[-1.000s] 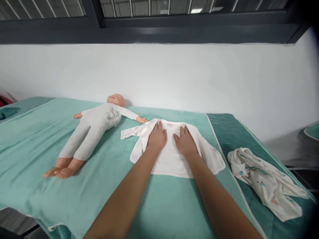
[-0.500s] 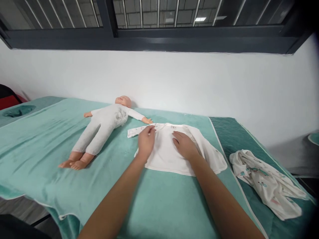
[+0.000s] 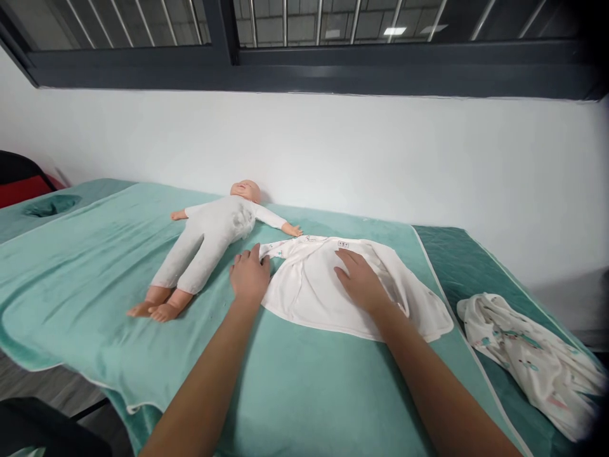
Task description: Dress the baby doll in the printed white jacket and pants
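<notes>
A small white baby shirt (image 3: 314, 292) lies spread on the green bed cover, a printed label at its neckline. My left hand (image 3: 250, 274) pinches the cuff of its left sleeve (image 3: 280, 249) between thumb and fingers. Resting on the front of the shirt below the neckline, my right hand (image 3: 361, 282) is open with its fingers stretched out. Beyond my left hand a baby doll (image 3: 216, 225) in a white suit lies on its back, its arm reaching close to the shirt's sleeve.
A crumpled white printed garment (image 3: 528, 355) lies at the right on a darker green quilted part of the cover (image 3: 442, 254). A white wall (image 3: 304, 152) and a barred window stand behind. A black and red object (image 3: 23, 181) sits far left.
My left hand has moved left from the shirt's shoulder to the sleeve's end and holds it. My right hand stays on the shirt. The view has shifted slightly.
</notes>
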`<state>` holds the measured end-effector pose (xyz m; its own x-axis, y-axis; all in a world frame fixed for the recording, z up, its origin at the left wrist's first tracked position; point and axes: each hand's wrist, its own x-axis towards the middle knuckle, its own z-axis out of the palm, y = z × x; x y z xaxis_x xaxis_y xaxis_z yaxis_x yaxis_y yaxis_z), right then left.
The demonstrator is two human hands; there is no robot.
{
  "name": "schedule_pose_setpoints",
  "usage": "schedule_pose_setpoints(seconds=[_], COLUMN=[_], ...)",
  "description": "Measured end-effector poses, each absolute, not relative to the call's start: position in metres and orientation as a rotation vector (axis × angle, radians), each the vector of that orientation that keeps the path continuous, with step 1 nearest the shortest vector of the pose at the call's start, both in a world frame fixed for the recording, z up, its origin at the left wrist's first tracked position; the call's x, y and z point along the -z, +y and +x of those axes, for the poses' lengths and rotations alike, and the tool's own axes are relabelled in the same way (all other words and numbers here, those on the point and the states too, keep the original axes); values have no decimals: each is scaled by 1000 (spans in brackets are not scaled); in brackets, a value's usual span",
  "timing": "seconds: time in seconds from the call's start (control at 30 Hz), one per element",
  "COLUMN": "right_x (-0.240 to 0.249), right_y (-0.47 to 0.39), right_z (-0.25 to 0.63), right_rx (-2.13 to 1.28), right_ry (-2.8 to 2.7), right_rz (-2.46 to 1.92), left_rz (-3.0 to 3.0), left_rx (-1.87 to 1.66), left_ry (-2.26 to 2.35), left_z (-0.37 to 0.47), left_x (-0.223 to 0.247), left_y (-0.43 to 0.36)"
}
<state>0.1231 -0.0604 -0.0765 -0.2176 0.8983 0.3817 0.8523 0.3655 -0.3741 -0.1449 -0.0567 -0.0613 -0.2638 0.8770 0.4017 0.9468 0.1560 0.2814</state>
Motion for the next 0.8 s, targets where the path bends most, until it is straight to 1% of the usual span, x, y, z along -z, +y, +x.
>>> schedule_pose_setpoints(seconds=[0.1, 0.23, 0.4, 0.5, 0.6, 0.67, 0.8], right_x=[65, 49, 55, 68, 76, 79, 82], right_y=[-59, -38, -9, -2, 1, 2, 3], right_z=[104, 72, 45, 45, 53, 57, 60], right_rx=[-217, -260, -171, -277, -419, -481, -605], right_ry=[-2056, -2146, -2184, -2074, -1946, -1891, -1772], right_rz=[-1468, -1651, -1725, -1643, -1562, -1538, -1478], left_rz=[-1836, -1857, -1920, -1958, -1979, -1988, -1942], left_rx=[708, 737, 1114, 1293, 1401, 1401, 1231], left_ry=[-2343, -2414, -2379, -2271, -2225, -2224, -2297], left_z=[-150, -154, -157, -160, -162, -163, -163], left_x=[65, 66, 66, 67, 69, 71, 75], left_y=[-53, -53, -54, -52, -47, -43, -38])
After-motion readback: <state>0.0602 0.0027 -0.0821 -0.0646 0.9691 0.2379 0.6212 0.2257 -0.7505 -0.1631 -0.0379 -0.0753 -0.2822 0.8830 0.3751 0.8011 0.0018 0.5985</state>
